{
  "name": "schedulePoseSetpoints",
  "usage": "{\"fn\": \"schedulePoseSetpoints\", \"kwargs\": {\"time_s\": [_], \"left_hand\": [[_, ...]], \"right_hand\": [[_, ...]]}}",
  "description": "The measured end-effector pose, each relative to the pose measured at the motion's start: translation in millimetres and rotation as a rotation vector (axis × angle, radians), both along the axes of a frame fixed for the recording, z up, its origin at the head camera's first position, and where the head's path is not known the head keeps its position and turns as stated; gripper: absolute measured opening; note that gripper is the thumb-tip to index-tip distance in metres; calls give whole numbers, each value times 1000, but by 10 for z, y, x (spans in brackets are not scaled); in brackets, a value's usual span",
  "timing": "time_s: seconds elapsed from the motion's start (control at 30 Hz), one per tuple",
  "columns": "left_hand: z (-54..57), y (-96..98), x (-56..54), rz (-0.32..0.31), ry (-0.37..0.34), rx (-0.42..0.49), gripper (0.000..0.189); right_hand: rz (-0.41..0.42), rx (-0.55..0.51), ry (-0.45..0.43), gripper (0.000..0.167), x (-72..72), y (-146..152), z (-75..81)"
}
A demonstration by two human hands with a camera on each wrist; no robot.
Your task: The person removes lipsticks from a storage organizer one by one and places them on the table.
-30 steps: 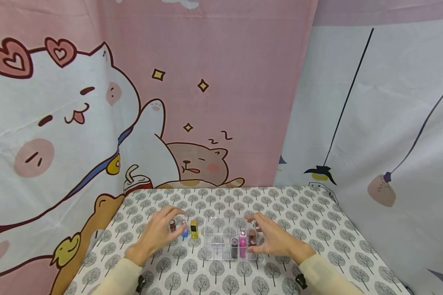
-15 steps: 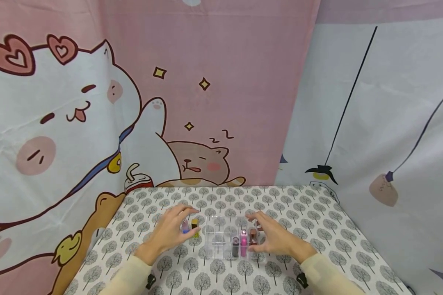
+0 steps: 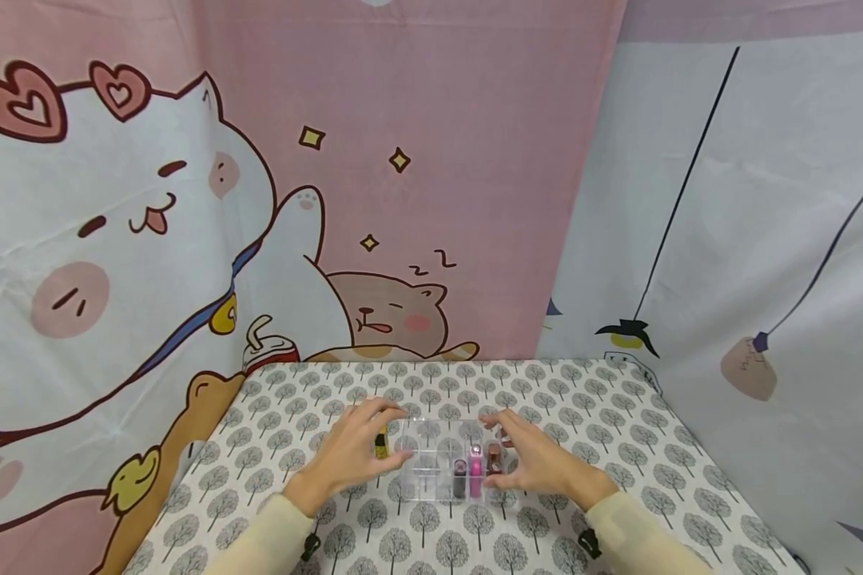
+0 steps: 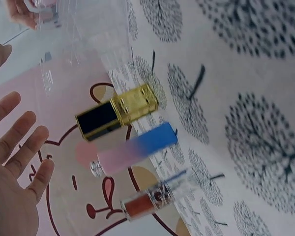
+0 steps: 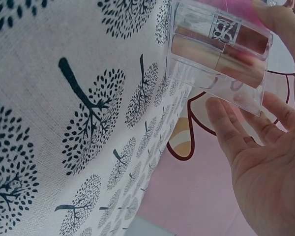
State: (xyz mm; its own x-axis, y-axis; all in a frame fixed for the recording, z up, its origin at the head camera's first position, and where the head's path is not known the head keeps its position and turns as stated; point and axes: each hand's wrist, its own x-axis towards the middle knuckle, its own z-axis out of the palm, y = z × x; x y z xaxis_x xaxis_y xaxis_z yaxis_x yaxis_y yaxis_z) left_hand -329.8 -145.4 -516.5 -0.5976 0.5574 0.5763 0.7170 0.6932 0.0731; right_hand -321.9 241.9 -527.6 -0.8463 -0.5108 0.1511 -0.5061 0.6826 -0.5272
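Note:
A clear compartment organizer lies on the table, with a dark tube, a bright pink tube and a brown-red lip gloss on its right side. My right hand grips the organizer's right end, thumb on the near side, fingers at the far side. Spread and curved, my left hand is at the organizer's left end, holding nothing. Beside it in the left wrist view stand a black and gold lipstick, a pink-to-blue tube and a clear-capped lip gloss.
A white cloth with grey tree prints covers the table. Behind it hangs a pink curtain with cartoon animals, and a pale curtain hangs on the right.
My left hand has moved right, past the loose lipsticks, to the organizer's left end. My right hand and the organizer have stayed in place.

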Motion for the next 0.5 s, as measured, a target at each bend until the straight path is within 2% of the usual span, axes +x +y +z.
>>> {"fn": "schedulePoseSetpoints", "kwargs": {"time_s": [0.5], "left_hand": [[-21, 431, 115, -78, -64, -63, 62]], "right_hand": [[8, -12, -8, 108, -13, 16, 2]]}}
